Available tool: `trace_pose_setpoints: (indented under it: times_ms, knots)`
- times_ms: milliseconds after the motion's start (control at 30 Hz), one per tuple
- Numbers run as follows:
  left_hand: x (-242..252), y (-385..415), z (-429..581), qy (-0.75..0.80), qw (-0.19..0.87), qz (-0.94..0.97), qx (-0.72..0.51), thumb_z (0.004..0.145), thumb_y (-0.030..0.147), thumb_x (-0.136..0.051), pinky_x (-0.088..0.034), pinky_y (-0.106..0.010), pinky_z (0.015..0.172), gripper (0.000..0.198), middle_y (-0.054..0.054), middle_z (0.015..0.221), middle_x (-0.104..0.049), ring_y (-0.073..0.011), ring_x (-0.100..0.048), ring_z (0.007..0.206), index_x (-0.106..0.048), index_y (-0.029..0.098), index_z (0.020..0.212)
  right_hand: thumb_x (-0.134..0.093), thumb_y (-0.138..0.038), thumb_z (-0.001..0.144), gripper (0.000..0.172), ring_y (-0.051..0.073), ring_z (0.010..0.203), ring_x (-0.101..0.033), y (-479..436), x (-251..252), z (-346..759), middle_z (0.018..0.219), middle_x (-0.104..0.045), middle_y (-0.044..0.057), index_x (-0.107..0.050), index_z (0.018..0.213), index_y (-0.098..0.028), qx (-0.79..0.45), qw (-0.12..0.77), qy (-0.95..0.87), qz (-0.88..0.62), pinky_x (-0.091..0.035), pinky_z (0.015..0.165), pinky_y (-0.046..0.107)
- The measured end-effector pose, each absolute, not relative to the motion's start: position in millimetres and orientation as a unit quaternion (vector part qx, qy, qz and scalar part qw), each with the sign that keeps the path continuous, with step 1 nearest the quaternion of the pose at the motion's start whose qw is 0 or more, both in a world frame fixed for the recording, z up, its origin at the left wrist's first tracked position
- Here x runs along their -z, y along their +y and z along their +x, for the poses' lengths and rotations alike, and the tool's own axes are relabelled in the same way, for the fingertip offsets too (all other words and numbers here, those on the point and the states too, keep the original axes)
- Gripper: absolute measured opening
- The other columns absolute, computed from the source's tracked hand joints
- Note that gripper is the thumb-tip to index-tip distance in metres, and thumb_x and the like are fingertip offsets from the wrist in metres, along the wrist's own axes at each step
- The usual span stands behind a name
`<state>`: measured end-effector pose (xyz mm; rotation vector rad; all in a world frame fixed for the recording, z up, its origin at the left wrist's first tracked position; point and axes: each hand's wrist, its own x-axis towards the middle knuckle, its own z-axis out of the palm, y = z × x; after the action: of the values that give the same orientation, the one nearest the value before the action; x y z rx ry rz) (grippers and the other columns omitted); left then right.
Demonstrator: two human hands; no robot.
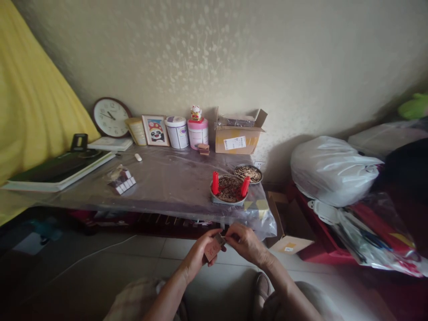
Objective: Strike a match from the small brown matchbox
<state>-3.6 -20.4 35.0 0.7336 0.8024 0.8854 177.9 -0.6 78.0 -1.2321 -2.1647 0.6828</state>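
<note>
Low in front of me, my left hand (199,250) is closed around a small matchbox (211,249), its face reddish brown with red marks and its upper end dark. At that upper end, the fingertips of my right hand (242,243) are pinched together. A small pale bit shows by them, too small to make out. Beyond both hands, near the table edge, stands a round tin (229,189) of dark grainy matter with two red candles (215,183) in it. Behind it sits a dish of thin pale sticks (248,174).
The plastic-covered table (167,178) carries a pack of small boxes (123,180), a clock (111,117), a picture frame (155,130), canisters (177,132) and a cardboard box (238,136). A white bag (334,169) and an open carton (289,223) are at right.
</note>
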Motion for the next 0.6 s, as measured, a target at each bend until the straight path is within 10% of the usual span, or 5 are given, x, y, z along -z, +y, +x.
trace_pose_setpoints:
  times_ms: [333,600]
  knots:
    - [-51.8,-24.8,-4.1,0.346,0.756,0.318,-0.456,0.085,0.032,-0.042,-0.027,-0.023,0.040,0.035,-0.005,0.082,-0.068,-0.0071,-0.046,0.040,-0.055,0.018,0.115,-0.058,-0.033,0.084,0.018,0.013,0.057,-0.061,-0.9,-80.6,175.9,0.070,-0.068,0.001,-0.067,0.088,-0.017,-0.455,0.350,-0.675,-0.464,-0.046,0.048,0.021]
    - [-54.0,-23.2,-5.1,0.396,0.710,0.306,-0.496,0.082,0.032,-0.051,-0.026,-0.021,0.037,0.029,0.001,0.075,-0.065,-0.0077,-0.050,0.040,-0.059,0.021,0.107,-0.059,-0.035,0.085,0.018,0.015,0.072,-0.060,2.2,-77.2,178.3,0.078,-0.062,0.002,-0.069,0.083,-0.021,-0.365,0.381,-0.718,-0.453,-0.051,0.066,0.026]
